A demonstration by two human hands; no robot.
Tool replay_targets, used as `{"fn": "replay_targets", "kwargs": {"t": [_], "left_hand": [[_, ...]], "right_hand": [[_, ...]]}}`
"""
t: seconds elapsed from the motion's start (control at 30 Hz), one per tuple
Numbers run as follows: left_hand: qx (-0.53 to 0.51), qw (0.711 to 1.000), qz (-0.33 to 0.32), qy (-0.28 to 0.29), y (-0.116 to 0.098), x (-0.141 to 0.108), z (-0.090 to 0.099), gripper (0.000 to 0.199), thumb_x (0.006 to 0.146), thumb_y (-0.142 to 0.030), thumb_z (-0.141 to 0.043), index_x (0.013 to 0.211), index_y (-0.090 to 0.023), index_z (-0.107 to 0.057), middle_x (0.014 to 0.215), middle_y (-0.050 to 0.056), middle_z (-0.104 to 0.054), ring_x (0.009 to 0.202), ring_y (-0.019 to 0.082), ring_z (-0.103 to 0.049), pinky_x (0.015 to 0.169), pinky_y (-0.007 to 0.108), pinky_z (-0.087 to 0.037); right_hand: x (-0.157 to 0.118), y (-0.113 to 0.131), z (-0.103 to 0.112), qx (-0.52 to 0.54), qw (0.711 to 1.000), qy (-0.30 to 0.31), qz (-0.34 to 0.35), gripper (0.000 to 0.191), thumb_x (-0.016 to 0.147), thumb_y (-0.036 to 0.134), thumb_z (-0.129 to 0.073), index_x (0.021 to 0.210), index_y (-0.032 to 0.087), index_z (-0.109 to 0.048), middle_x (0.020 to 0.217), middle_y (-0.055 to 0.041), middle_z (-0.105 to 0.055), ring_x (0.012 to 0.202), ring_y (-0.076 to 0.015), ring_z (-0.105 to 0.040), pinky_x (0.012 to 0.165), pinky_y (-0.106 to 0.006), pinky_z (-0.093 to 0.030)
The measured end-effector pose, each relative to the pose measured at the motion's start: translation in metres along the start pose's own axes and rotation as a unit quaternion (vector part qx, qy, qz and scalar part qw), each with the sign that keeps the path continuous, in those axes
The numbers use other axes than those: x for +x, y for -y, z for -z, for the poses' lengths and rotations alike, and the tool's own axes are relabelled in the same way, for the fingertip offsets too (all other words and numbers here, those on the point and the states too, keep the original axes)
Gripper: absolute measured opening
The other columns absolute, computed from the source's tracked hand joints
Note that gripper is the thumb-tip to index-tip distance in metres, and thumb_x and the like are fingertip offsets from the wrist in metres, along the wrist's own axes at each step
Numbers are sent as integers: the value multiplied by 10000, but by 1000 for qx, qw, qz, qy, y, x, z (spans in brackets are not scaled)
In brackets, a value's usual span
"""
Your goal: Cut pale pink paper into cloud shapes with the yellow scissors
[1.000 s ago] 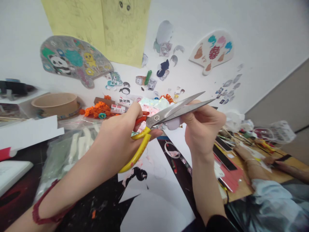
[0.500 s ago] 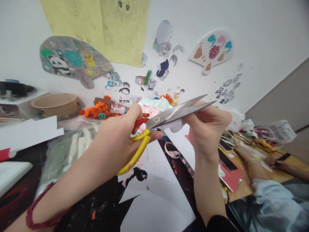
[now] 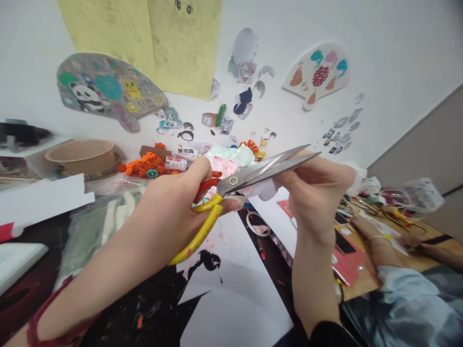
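My left hand [image 3: 173, 207] is wrapped round the yellow and red handles of a pair of scissors [image 3: 258, 172]. The blades point right and stand slightly apart. Behind them, a small whitish piece [image 3: 267, 190], perhaps paper, is pinched between the thumb and fingers of my right hand [image 3: 315, 193]. The blade tips lie in front of my right fingers, and the far side of the piece is hidden. Below both hands a white sheet of paper [image 3: 235, 308] lies on the dark desk, with a black cutout [image 3: 210, 260] and pinkish scraps on it.
A clear bag of white strips [image 3: 119, 212] lies at left, near a round tan container [image 3: 81, 155]. Orange decorations [image 3: 148, 165] sit against the wall. At right, another person's arm [image 3: 379, 246] rests by a wooden table with a phone [image 3: 343, 241] and red packets.
My left hand and the scissors have shifted slightly left. The blades are a little closer together. My right hand has moved slightly right and turned a little.
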State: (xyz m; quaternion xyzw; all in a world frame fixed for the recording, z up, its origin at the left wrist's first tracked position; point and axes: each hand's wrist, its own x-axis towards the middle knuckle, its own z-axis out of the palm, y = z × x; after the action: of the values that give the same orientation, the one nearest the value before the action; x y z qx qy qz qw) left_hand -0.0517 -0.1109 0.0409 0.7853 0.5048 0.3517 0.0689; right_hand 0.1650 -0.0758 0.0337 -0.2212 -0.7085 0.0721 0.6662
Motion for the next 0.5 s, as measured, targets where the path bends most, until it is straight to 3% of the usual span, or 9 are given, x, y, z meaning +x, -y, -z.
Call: {"fn": "replay_targets", "kwargs": {"t": [0.23, 0.37, 0.5], "left_hand": [[-9, 998, 55, 5, 5, -1, -3, 422, 784, -600, -531, 881, -254, -310, 726, 3, -543, 587, 188, -480, 549, 320, -359], [-38, 997, 60, -18, 7, -1, -5, 421, 785, -583, -522, 959, -250, -333, 937, 65, -616, 714, 223, -551, 622, 357, -415], [12, 999, 40, -17, 7, -3, -5, 429, 811, -587, -513, 984, -232, -345, 943, 104, -644, 739, 267, -599, 618, 373, -414]], "right_hand": [[1, 5, -4, 0, 1000, -8, -23, 22, 782, 263, -797, 786, 275, -779, 628, 36, -665, 628, -128, -618, 544, -290, -491], [2, 8, -6, 8, 1000, -13, -23, 38, 785, 237, -797, 765, 267, -786, 633, 43, -688, 575, -90, -565, 526, -272, -424], [0, 4, -6, 23, 999, -16, -24, 35, 795, 240, -783, 807, 273, -786, 666, 41, -685, 585, -94, -569, 533, -271, -442]]}}
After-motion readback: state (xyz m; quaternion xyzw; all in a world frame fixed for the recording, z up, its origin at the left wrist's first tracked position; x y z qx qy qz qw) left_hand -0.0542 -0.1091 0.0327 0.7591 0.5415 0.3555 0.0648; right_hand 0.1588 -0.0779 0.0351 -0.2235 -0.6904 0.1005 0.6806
